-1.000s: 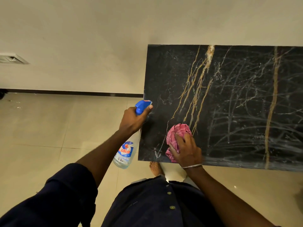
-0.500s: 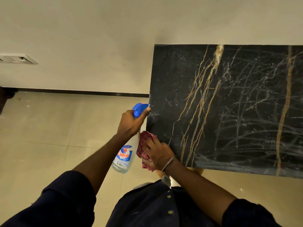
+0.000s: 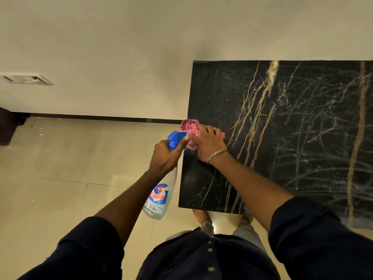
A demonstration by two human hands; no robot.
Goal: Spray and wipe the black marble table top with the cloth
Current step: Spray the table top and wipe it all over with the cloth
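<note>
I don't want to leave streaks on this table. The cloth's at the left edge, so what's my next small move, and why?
Probably sweep the pink cloth rightward across the black marble table top. The right hand holds it at the left edge, while pale streaks cover the right part. The left hand holds the spray bottle clear.

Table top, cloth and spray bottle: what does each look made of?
Table top: polished black stone, likely marble, by its gold and white veins. Cloth: soft pink fabric, bunched and creased. Spray bottle: clear plastic, it seems, with a blue plastic trigger head.
</note>
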